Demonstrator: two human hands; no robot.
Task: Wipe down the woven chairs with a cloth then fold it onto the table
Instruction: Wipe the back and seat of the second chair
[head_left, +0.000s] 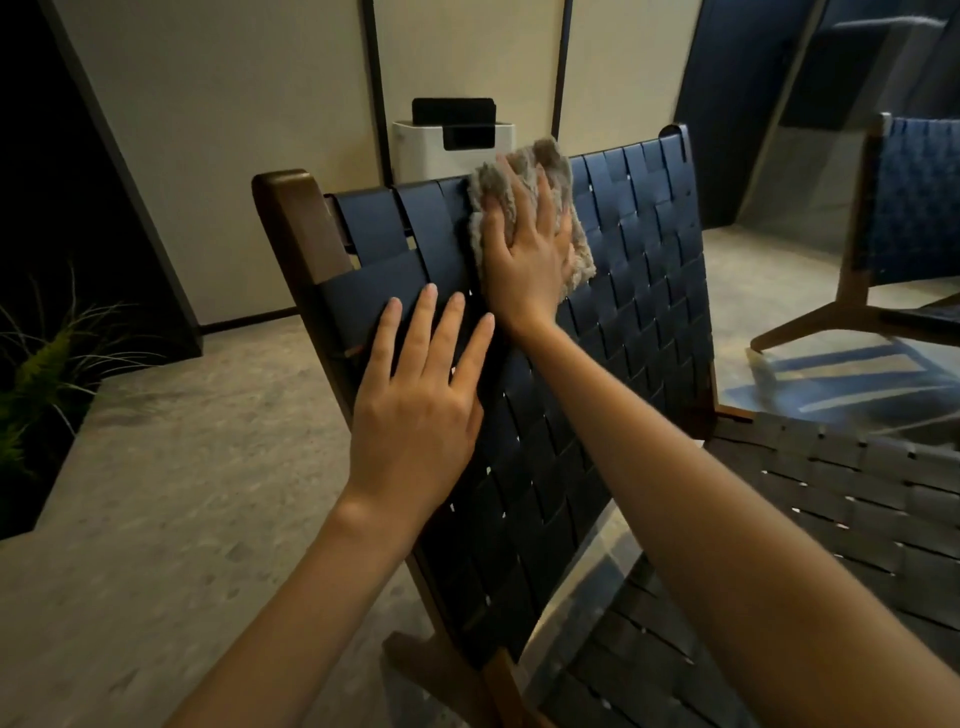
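Observation:
A woven chair fills the middle of the head view; its dark strap backrest (639, 291) sits in a brown wooden frame (296, 228). My right hand (524, 260) presses a fluffy grey-beige cloth (530, 166) flat against the upper part of the backrest, fingers straight. My left hand (415, 400) lies flat on the backrest lower and to the left, fingers spread and holding nothing. The chair's woven seat (831, 519) stretches to the lower right under my right forearm.
A second woven chair (914, 208) stands at the far right, beside a glass pane with reflections. A white appliance with a black top (452, 135) stands behind the backrest, against a panelled wall. A green plant (36, 374) grows at the left edge. The floor is grey stone.

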